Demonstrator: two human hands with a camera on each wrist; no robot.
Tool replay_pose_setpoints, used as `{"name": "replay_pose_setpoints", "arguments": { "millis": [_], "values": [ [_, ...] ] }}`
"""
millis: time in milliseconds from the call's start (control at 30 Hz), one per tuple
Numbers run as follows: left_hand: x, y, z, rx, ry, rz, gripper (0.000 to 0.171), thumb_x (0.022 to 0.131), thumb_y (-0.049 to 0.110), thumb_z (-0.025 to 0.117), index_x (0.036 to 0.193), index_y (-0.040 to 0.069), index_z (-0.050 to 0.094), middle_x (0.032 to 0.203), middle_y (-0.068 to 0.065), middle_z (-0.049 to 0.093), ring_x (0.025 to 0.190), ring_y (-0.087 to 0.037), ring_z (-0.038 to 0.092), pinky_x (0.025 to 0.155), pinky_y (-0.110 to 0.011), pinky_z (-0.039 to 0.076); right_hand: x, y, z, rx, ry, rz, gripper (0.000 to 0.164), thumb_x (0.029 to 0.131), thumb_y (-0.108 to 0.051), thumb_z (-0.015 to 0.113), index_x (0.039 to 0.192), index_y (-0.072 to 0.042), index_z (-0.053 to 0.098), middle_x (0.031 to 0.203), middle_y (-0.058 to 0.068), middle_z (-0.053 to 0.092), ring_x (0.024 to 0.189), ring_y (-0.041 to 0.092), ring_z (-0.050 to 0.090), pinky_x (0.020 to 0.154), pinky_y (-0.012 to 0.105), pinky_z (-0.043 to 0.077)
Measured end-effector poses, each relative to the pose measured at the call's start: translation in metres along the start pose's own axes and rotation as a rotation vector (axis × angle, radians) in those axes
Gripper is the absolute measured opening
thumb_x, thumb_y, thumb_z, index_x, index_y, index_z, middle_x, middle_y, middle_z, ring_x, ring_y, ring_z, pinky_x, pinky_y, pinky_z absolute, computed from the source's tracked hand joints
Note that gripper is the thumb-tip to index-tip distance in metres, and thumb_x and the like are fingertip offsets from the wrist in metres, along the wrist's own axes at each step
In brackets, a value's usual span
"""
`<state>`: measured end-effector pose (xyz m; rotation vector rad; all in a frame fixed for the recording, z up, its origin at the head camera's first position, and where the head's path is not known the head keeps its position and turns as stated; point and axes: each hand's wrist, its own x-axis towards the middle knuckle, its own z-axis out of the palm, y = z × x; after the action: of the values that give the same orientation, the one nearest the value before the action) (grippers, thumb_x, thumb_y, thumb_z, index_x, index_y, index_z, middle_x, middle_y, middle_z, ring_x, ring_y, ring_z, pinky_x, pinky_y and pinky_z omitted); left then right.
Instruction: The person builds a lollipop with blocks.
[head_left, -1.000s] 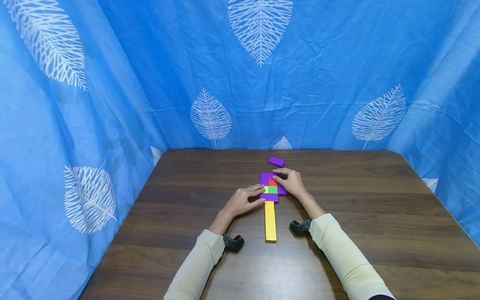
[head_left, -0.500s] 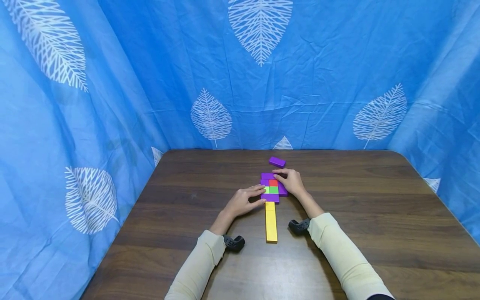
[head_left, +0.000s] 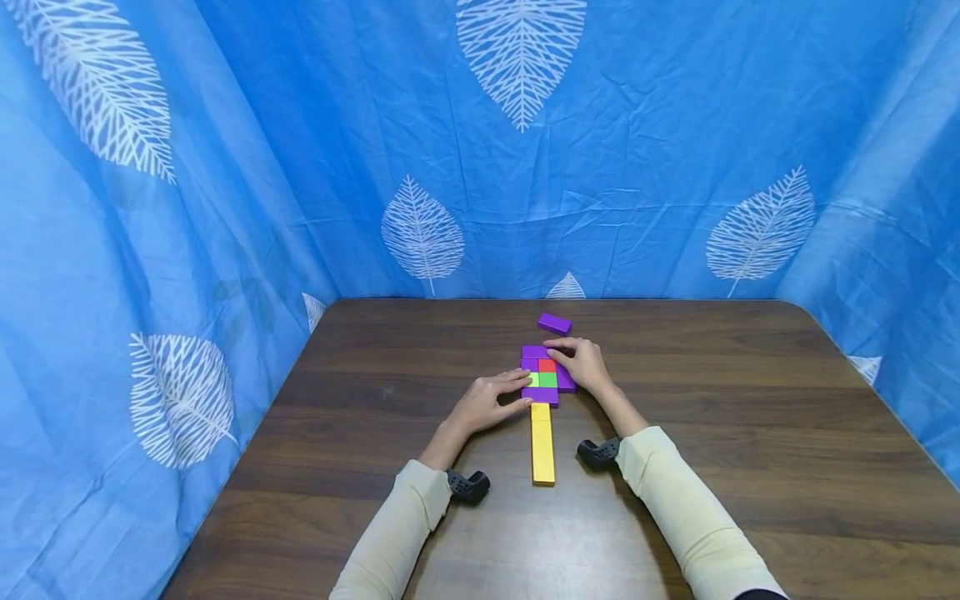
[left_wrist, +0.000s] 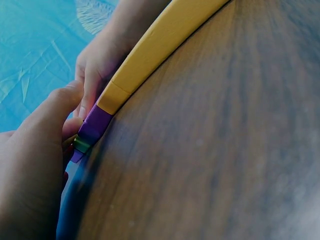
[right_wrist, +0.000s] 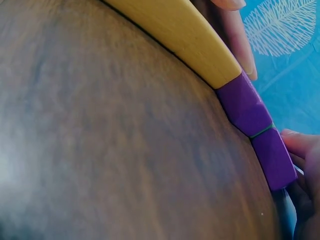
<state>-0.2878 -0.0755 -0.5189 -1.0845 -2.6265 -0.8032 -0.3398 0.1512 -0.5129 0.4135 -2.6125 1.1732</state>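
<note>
Flat coloured blocks lie together on the table. Purple ones surround a red block (head_left: 547,366), a green block (head_left: 548,380) and a yellow-green block (head_left: 534,379). My left hand (head_left: 482,403) touches the left side of this group, thumb at the front purple block (head_left: 540,397), fingers extended over the yellow-green one. At the far right corner my right hand (head_left: 585,363) pinches a purple block, its fingertips partly hidden. In the right wrist view, the right thumb touches the far part of the right-side purple block (right_wrist: 274,160). Yellow blocks (head_left: 542,450) run toward me from the group.
A loose purple block (head_left: 555,324) lies behind the group, near the back of the brown wooden table (head_left: 750,433). Blue curtains (head_left: 637,167) with white leaf prints hang around it. Black wrist devices (head_left: 468,487) sit at both cuffs.
Both hands stay almost still against the blocks. The whole view has shifted very slightly; no block has visibly changed place.
</note>
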Motion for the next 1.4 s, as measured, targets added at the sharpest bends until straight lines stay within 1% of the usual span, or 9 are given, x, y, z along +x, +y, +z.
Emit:
{"name": "replay_pose_setpoints", "arguments": {
  "millis": [300,500,800,900,1067,1133,1300,1400],
  "values": [
    [0.001,-0.001,0.002,-0.001,0.001,-0.002,0.051,0.089,0.050,0.054,0.129,0.018,0.056,0.133,0.002,0.050,0.122,-0.016,0.047,0.097,-0.033,0.040,0.000,0.000,-0.001,0.009,-0.009,-0.010,0.022,0.087,-0.019,0.065,0.106,-0.008,0.071,0.109,0.015,0.065,0.108,0.033,0.056,0.092,0.048,0.042],
    [0.001,-0.002,0.002,-0.003,0.006,0.001,0.051,0.089,0.049,0.054,0.129,0.018,0.056,0.133,0.002,0.050,0.121,-0.016,0.047,0.097,-0.033,0.040,0.000,-0.002,-0.003,0.006,0.005,-0.021,0.022,0.087,-0.020,0.066,0.105,-0.009,0.071,0.108,0.014,0.066,0.107,0.033,0.057,0.091,0.048,0.042],
    [0.001,-0.002,0.002,-0.016,0.005,-0.003,0.050,0.088,0.049,0.056,0.128,0.020,0.057,0.133,0.003,0.050,0.122,-0.014,0.046,0.097,-0.032,0.040,0.000,-0.001,-0.003,0.014,-0.007,-0.005,0.022,0.088,-0.021,0.065,0.106,-0.009,0.071,0.109,0.014,0.065,0.109,0.033,0.056,0.092,0.048,0.041],
    [0.001,-0.002,0.002,-0.015,0.003,-0.002,0.050,0.088,0.048,0.056,0.128,0.019,0.057,0.134,0.003,0.050,0.122,-0.014,0.046,0.097,-0.031,0.040,0.000,0.000,-0.002,0.021,0.001,-0.003,0.022,0.087,-0.021,0.065,0.105,-0.010,0.071,0.109,0.014,0.065,0.108,0.033,0.056,0.092,0.047,0.042],
    [0.002,-0.002,0.001,-0.010,0.008,0.008,0.049,0.088,0.047,0.057,0.127,0.018,0.058,0.133,0.003,0.050,0.121,-0.014,0.047,0.097,-0.031,0.040,0.000,0.000,-0.002,0.069,0.042,0.006,0.023,0.086,-0.022,0.066,0.105,-0.009,0.071,0.107,0.012,0.066,0.106,0.031,0.058,0.089,0.045,0.045],
    [0.002,-0.001,0.001,-0.007,0.009,0.009,0.049,0.088,0.048,0.056,0.127,0.018,0.058,0.133,0.003,0.050,0.121,-0.014,0.047,0.097,-0.031,0.040,0.001,0.001,-0.003,0.090,0.074,0.010,0.022,0.086,-0.020,0.067,0.103,-0.008,0.071,0.104,0.011,0.067,0.103,0.030,0.059,0.087,0.044,0.046],
    [0.002,-0.001,0.002,-0.006,0.007,0.014,0.050,0.088,0.049,0.055,0.127,0.019,0.058,0.133,0.003,0.050,0.122,-0.014,0.046,0.097,-0.031,0.040,0.007,0.002,-0.008,0.087,0.194,0.010,0.024,0.085,-0.016,0.068,0.105,-0.003,0.070,0.101,0.014,0.068,0.099,0.031,0.061,0.085,0.044,0.047],
    [0.001,-0.001,0.002,-0.005,0.009,0.014,0.049,0.088,0.048,0.056,0.127,0.019,0.058,0.133,0.003,0.050,0.121,-0.014,0.047,0.097,-0.031,0.040,0.014,0.003,-0.011,0.052,0.256,-0.002,0.031,0.083,-0.013,0.070,0.110,0.000,0.066,0.106,0.019,0.065,0.101,0.034,0.059,0.089,0.045,0.044]
  ]
}}
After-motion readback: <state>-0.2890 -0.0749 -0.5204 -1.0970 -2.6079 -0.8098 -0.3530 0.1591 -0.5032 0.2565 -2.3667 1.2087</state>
